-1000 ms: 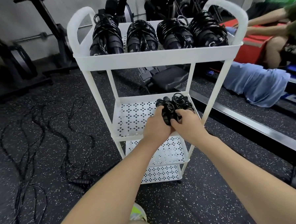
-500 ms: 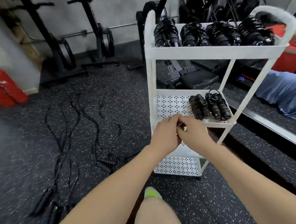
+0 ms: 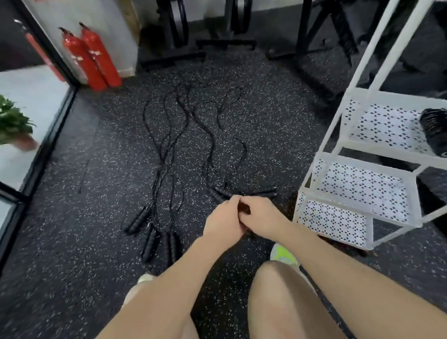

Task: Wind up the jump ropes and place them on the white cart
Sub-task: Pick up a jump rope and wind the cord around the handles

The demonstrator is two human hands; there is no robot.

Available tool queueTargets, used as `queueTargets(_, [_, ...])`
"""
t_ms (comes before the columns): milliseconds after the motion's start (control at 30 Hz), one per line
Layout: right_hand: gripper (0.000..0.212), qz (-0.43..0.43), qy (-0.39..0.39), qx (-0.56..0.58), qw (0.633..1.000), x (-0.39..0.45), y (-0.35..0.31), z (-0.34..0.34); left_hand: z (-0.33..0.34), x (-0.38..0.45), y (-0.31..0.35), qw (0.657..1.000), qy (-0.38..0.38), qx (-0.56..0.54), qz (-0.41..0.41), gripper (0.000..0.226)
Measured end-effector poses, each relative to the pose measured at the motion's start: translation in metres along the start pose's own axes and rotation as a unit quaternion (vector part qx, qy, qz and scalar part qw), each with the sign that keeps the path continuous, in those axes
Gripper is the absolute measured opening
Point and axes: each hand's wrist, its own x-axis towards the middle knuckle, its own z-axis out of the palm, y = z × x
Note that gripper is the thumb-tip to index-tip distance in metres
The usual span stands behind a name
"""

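Standing over several unwound jump ropes [image 3: 171, 151] strewn on the gym floor, a person's left hand [image 3: 223, 222] and right hand [image 3: 262, 218] meet, grip unclear, while wound bundles [image 3: 441, 134] already sit on the white cart [image 3: 359, 181].

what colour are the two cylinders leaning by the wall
Red, both fire extinguishers; they show best in the head view, upper left.

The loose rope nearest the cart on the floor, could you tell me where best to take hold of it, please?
Probably at its two handles, which lie together just beyond the hands. Come from above: they lie flat on the floor, so one grip could gather both and leave the cord trailing for winding.
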Motion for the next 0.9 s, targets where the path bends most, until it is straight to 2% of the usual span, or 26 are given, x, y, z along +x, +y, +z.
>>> queueTargets(100, [0.018, 0.038, -0.033, 0.000, 0.999, 0.028, -0.003, 0.042, 0.006, 0.008, -0.042, 0.998, -0.025, 0.003, -0.051, 0.040])
queueTargets(300, [0.022, 0.103, -0.041, 0.021, 0.994, 0.100, 0.010, 0.092, 0.013, 0.063, -0.096, 0.993, -0.056, 0.031, -0.103, 0.048])
queueTargets(467, [0.019, 0.108, -0.071, -0.049, 0.990, 0.177, 0.040, 0.106, 0.027, 0.127, -0.132, 0.988, -0.036, 0.001, -0.150, 0.043])
queueTargets(567, [0.015, 0.099, -0.095, -0.102, 0.985, 0.222, 0.058, 0.119, 0.043, 0.163, -0.155, 0.982, -0.050, -0.013, -0.181, 0.040])
queueTargets(733, [0.029, 0.130, -0.121, -0.161, 0.971, 0.289, 0.095, 0.151, 0.074, 0.222, -0.194, 0.979, -0.082, 0.011, -0.184, 0.039])
queueTargets(900, [0.044, 0.155, -0.126, -0.213, 0.957, 0.335, 0.152, 0.197, 0.110, 0.266, -0.243, 0.975, -0.060, -0.007, -0.214, 0.038])
